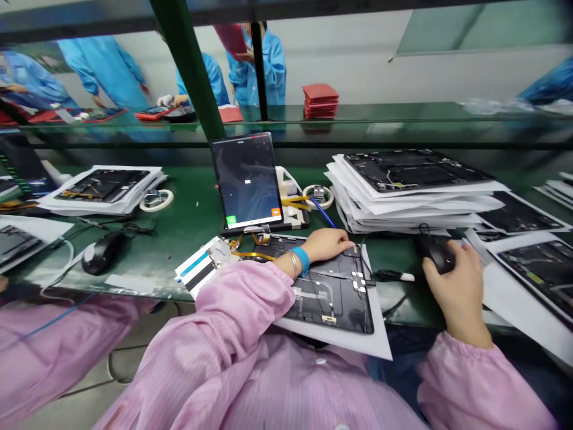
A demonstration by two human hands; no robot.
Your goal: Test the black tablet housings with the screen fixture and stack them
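Observation:
A black tablet housing with cables and metal tabs inside lies on white paper at the bench's front edge. My left hand, with a blue band at its wrist, rests across the housing's upper right corner. Its fingers are bent and close together; whatever is under them is hidden. To the right, my right hand is wrapped around a black computer mouse. Behind the housing an upright tablet screen shows a dark display with green and orange corner boxes. An orange flex cable runs from the housing to a white-and-silver panel.
Paper-interleaved housings form a tall stack at right and a lower stack at left. Another mouse lies left. A blue pen leans near a tape roll. A green post rises ahead; co-workers stand beyond.

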